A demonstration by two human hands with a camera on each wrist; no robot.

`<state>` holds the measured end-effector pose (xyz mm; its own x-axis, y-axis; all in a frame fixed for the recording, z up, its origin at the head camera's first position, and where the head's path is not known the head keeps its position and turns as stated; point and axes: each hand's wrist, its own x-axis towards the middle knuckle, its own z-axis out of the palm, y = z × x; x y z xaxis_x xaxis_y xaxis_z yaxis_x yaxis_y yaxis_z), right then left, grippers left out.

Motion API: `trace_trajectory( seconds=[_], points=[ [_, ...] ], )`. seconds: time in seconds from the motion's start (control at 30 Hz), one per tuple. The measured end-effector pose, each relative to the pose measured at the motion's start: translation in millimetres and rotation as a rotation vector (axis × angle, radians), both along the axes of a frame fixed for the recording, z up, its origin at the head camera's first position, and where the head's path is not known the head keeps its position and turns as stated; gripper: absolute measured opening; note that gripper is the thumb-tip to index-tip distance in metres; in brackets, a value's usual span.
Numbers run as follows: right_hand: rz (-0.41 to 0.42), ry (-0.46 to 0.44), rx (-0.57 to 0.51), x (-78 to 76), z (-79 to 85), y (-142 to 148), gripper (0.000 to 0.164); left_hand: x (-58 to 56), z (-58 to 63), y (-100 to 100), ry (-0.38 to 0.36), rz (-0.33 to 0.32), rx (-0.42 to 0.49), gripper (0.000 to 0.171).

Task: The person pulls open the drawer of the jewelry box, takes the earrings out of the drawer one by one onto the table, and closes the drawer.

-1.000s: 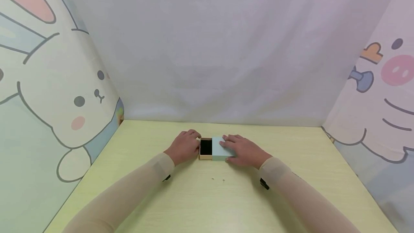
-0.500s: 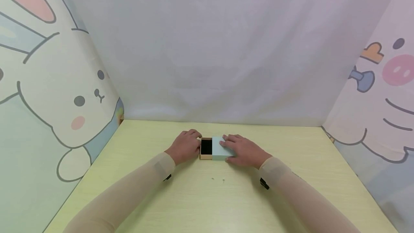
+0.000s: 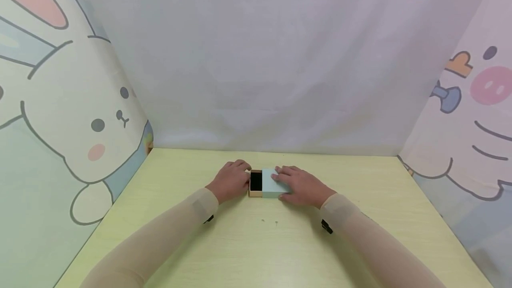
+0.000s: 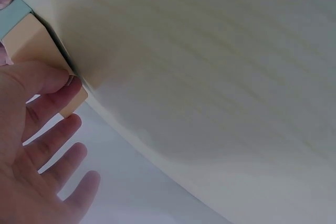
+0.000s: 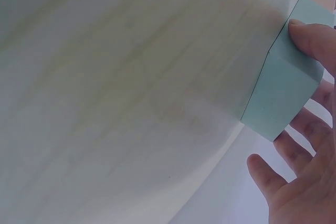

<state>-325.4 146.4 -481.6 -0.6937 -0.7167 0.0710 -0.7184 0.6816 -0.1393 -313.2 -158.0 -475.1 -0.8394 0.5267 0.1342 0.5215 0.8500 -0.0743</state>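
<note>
A drawer-style box lies on the table, with a pale teal sleeve (image 3: 274, 182) on the right and a peach-orange drawer (image 3: 255, 194) sticking out to the left. Black shows inside the drawer's exposed part. My left hand (image 3: 231, 181) is at the drawer's outer end; its thumb and index finger pinch there in the left wrist view, around a small tab at the end face, while the other fingers spread loosely. My right hand (image 3: 302, 186) grips the sleeve, thumb on the near side (image 5: 310, 38) and fingers over the top and far side.
The pale wooden table (image 3: 264, 243) bears two tiny marks (image 3: 276, 222) in front of the box. A light curtain (image 3: 280, 66) stands behind the table's far edge. Cartoon-printed cloths with a rabbit (image 3: 80, 101) and a pig (image 3: 476, 114) flank the sides.
The drawer has slid slightly right into the sleeve, so less black interior shows. My left hand has moved right along with it. My right hand and the sleeve have stayed in place.
</note>
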Motion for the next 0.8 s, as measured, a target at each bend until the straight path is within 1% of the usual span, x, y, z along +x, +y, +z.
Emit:
trace_trajectory(
  seconds=[0.17,0.3,0.53,0.8],
  points=[
    [-0.005,-0.012,-0.003,0.2,0.3,0,0.073,1.1,2.6,3,-0.021,0.005,0.001,0.02],
    [0.0,-0.004,-0.005,-0.2,-0.1,0,0.072,1.1,1.7,5,-0.021,0.007,-0.003,0.019],
    [-0.017,-0.036,-0.01,0.3,-0.4,1,0.073,1.0,1.9,8,-0.013,-0.002,-0.005,0.019],
    [-0.014,-0.023,-0.011,-0.5,-1.9,1,0.074,-1.2,1.2,11,-0.018,-0.019,-0.001,0.022]
  ],
)
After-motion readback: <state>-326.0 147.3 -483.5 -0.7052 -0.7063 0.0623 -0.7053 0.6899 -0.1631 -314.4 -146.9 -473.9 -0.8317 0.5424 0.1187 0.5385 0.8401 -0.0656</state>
